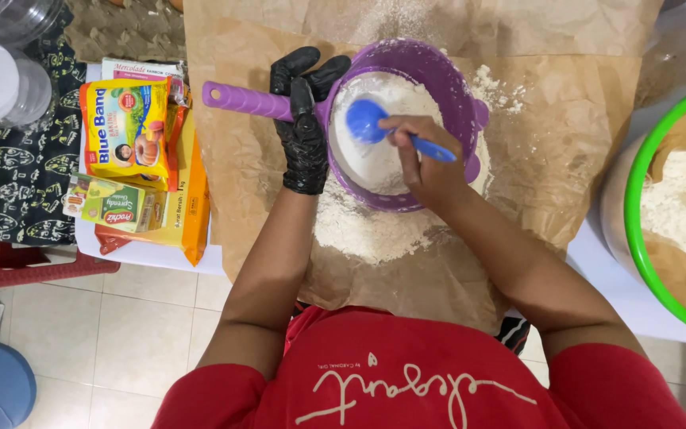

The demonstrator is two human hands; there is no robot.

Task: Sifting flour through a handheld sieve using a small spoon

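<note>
My left hand [303, 119], in a black glove, is closed around the handle of the purple sieve [438, 71], which sits over a heap of sifted flour [359, 230] on the brown paper [565, 119] in the middle of the counter [144, 254]. My bare right hand [426, 163] grips a blue spoon [368, 121], its bowl down in the flour inside the sieve. 2 yellow packets [125, 127] and 1 green box [117, 208] lie at the counter's left edge, and a green-rimmed tub [637, 199] stands at its right edge.

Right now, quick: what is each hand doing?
Left hand: gloved, closed on the purple sieve handle.
Right hand: bare, closed on the blue spoon.
</note>
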